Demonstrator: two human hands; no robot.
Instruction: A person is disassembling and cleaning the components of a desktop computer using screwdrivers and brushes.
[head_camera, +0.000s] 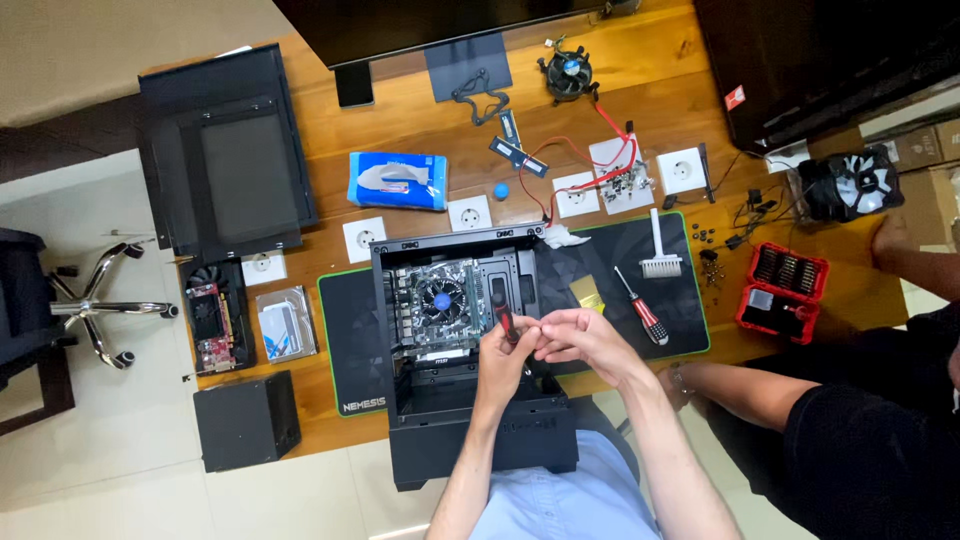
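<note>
An open black computer case (400, 350) lies on a dark desk mat (345, 340), with a motherboard and a round cooler fan (441, 298) inside. My left hand (503, 350) is closed around a red-and-black screwdriver (503, 308) over the case's right side. My right hand (583, 338) meets the left hand at the screwdriver, its fingertips pinched at the tool's handle. Whether the fingers hold a small part is too small to tell.
A second red screwdriver (642, 310) and a white brush (659, 248) lie on the mat. A red bit case (783, 292) and a fan (852, 184) sit right. A graphics card (207, 318), drive (283, 325), side panel (225, 150) lie left. Another person's arm (740, 385) rests beside me.
</note>
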